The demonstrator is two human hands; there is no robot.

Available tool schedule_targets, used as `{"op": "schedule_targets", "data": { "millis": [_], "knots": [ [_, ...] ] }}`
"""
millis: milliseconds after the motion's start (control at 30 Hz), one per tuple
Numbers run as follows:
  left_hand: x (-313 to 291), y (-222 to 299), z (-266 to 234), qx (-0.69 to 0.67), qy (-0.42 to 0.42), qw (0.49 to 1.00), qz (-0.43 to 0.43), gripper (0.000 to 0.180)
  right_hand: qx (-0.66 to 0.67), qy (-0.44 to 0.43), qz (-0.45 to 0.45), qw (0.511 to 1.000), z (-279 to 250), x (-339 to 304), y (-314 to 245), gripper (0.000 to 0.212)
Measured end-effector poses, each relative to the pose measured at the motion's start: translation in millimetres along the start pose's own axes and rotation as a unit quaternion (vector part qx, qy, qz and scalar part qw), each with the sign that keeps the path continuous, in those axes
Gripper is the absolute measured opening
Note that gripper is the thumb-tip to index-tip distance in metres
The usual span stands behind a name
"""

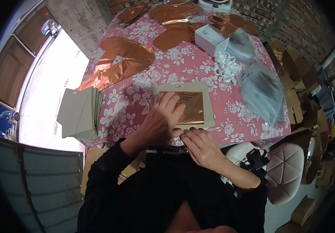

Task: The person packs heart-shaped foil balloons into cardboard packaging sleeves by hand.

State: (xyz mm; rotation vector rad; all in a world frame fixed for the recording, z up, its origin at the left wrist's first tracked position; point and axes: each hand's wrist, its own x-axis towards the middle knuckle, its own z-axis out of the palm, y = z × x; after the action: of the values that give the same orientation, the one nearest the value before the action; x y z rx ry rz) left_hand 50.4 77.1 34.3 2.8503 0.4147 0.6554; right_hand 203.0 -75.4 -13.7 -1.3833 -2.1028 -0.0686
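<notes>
A folded copper-coloured foil balloon (pixel 194 108) lies flat on a grey card (pixel 208 114) near the front edge of the table. My left hand (pixel 166 110) rests on the left part of the foil, its fingers stretched out and slightly apart. Along the card's near edge lies my right hand (pixel 203 146), fingers extended toward the left and close to my left thumb. Nothing shows in its grasp, though its palm is hidden. To the left stands a stack of similar grey cards (pixel 78 112).
Loose copper foil balloons (pixel 126 62) spread over the far and left parts of the flowered tablecloth (pixel 128 106). On the right are a white box (pixel 211 40), a heap of white rings (pixel 227 66) and clear plastic bags (pixel 262 91). A padded stool (pixel 286 171) stands beside the table.
</notes>
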Motion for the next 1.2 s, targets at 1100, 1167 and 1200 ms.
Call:
{"op": "schedule_targets", "data": {
  "millis": [1100,1167,1200],
  "knots": [
    [13.3,4.0,12.5,-0.023,-0.051,0.998,-0.023,0.064,0.009,0.042,-0.005,0.999,6.6,-8.9,5.2,0.033],
    [12.4,3.0,15.1,-0.020,-0.055,0.998,-0.023,0.064,0.004,0.055,-0.021,0.998,7.6,-7.8,7.3,0.035],
    [11.9,2.8,16.5,-0.020,-0.054,0.998,-0.022,0.064,0.003,0.056,-0.021,0.998,7.2,-7.7,7.7,0.035]
  ]
}}
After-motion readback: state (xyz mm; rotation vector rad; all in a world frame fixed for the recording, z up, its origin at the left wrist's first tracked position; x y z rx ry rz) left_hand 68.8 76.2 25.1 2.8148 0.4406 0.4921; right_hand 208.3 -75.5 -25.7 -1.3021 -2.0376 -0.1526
